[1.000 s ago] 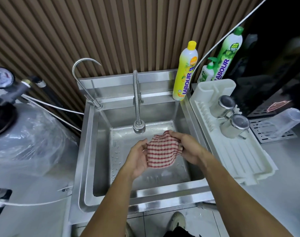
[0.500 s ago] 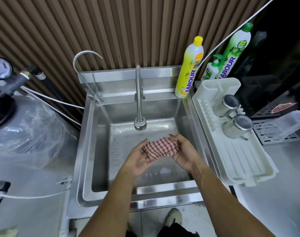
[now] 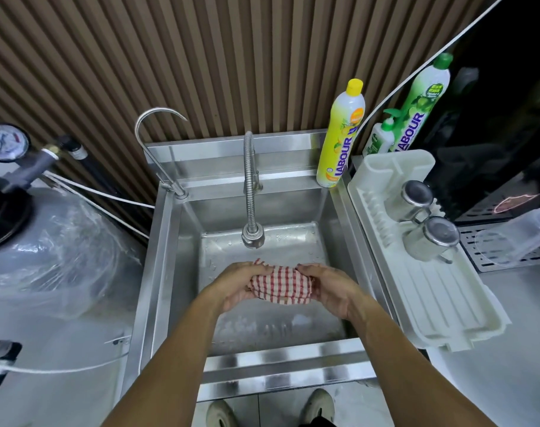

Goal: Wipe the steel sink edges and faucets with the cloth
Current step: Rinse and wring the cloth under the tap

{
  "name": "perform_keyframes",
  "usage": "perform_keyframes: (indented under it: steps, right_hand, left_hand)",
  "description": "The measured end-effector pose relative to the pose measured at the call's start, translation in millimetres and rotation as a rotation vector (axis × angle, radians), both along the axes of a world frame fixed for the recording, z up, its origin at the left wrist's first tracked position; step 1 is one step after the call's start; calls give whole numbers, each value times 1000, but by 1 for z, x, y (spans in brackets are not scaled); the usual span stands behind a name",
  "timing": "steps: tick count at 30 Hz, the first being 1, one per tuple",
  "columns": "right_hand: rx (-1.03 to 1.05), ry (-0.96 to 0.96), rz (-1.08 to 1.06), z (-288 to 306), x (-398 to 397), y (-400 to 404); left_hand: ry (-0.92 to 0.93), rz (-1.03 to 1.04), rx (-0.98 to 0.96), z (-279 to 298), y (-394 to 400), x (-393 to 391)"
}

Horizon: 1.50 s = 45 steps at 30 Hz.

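Observation:
A red-and-white checked cloth [image 3: 281, 285] is bunched between both hands over the middle of the steel sink [image 3: 281, 365]. My left hand [image 3: 235, 285] grips its left end and my right hand [image 3: 327, 288] grips its right end. A flexible steel faucet [image 3: 250, 192] hangs down from the back ledge, its head just beyond the cloth. A thin curved faucet [image 3: 151, 124] rises at the sink's back left corner. Water drops lie on the basin floor.
A yellow dish-soap bottle [image 3: 339, 140] stands on the back right ledge, with a green bottle [image 3: 422, 103] and a small pump bottle [image 3: 379, 140] behind. A white drying rack [image 3: 432, 291] with two steel cups [image 3: 429, 238] sits to the right. A plastic-wrapped tank [image 3: 47, 248] stands to the left.
The cloth went from spread to squeezed into a tight bundle and is now a thicker roll held between both hands. The view shifted slightly.

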State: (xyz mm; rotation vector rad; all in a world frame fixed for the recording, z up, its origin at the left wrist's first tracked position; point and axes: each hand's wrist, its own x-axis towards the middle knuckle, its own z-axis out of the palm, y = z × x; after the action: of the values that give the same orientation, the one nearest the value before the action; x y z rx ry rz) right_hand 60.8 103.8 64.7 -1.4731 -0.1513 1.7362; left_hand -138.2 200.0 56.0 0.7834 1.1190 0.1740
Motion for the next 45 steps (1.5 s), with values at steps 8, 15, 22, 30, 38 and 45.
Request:
perform_keyframes:
  steps: [8, 15, 22, 30, 38, 45]
  right_hand:
    - [64, 165, -70, 3, 1, -2]
    - [157, -46, -80, -10, 7, -3]
    - [247, -406, 130, -16, 18, -5]
    - [244, -1401, 846, -8, -6, 11]
    - [337, -988, 862, 22, -4, 29]
    - [338, -538, 504, 35, 3, 30]
  left_hand:
    - [-38, 115, 100, -8, -1, 10]
    - [0, 7, 304, -11, -3, 14]
    - [44, -152, 392, -19, -5, 3]
    - [619, -573, 1014, -12, -13, 14]
    - [419, -761, 603, 20, 6, 11]
    - [55, -540, 93, 36, 23, -8]
